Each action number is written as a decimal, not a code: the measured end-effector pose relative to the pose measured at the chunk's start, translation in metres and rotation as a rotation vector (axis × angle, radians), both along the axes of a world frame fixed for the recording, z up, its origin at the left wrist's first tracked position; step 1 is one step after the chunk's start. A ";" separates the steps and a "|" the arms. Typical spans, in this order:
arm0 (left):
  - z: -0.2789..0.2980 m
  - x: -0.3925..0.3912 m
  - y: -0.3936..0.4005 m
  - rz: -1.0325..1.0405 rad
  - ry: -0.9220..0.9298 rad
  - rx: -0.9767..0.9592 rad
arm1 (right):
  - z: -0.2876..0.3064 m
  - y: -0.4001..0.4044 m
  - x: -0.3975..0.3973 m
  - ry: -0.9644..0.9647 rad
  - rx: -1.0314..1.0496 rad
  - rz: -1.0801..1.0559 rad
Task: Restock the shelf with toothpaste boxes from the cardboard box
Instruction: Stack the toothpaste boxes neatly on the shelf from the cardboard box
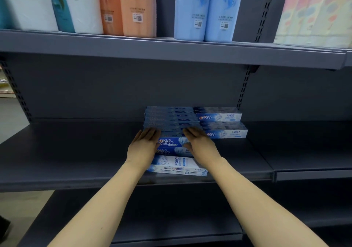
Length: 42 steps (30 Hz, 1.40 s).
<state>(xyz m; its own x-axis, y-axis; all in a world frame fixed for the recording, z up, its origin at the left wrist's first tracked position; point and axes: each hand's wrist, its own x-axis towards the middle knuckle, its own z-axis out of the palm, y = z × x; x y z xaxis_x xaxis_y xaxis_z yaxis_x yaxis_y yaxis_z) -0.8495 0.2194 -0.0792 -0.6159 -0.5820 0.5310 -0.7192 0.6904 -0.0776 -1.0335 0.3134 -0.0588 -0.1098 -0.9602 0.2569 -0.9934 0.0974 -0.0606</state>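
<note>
Grey metal shelf [57, 151]: flat, matte, slotted uprights on the back panel.
Top shelf [171, 50]: tall soft packs [207, 8] in white, orange, pale blue and pink film; small print and QR labels, not legible.
Blue boxes [169, 121]: long card toothpaste cartons stacked flat mid-shelf; front faces read "Crest".
White boxes [221, 122]: 2 stepped rows touching the blue stack's right side, "Crest" in red and blue.
Front box [177, 165]: white carton lying at the shelf edge, just before the blue stack.
Left hand [143, 147]: flat, fingers straight, pressed on the blue stack's left end.
Right hand [200, 144]: flat, fingers straight, against its right end.
</note>
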 end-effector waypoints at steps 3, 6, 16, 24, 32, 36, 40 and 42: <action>0.002 -0.003 -0.001 -0.006 0.024 0.058 | 0.000 -0.002 0.000 -0.007 -0.002 -0.017; 0.008 -0.004 0.004 0.022 -0.085 0.153 | 0.000 -0.001 0.003 -0.030 -0.027 -0.033; 0.015 0.012 0.042 -0.412 -0.080 0.072 | -0.003 0.023 0.013 -0.060 -0.298 0.090; -0.003 0.009 0.041 -0.373 -0.182 0.282 | -0.015 0.052 0.006 -0.060 0.033 0.175; -0.007 -0.021 0.043 -0.494 -0.136 0.272 | -0.022 0.075 -0.021 -0.060 0.064 0.060; -0.003 -0.054 0.052 -0.561 -0.135 0.325 | -0.019 0.094 -0.046 -0.091 0.088 -0.032; -0.003 -0.088 0.063 -0.595 -0.132 0.320 | -0.017 0.108 -0.076 -0.134 0.119 -0.101; -0.004 -0.102 0.069 -0.581 -0.141 0.302 | -0.015 0.112 -0.092 -0.147 0.127 -0.116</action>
<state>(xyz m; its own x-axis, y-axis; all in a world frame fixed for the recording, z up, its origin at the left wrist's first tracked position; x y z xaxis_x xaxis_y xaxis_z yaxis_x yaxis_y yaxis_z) -0.9511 0.2884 -0.0832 -0.9255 -0.2454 0.2886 -0.2214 0.9685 0.1136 -1.1251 0.4251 -0.0741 -0.2482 -0.9627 0.1074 -0.9566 0.2262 -0.1835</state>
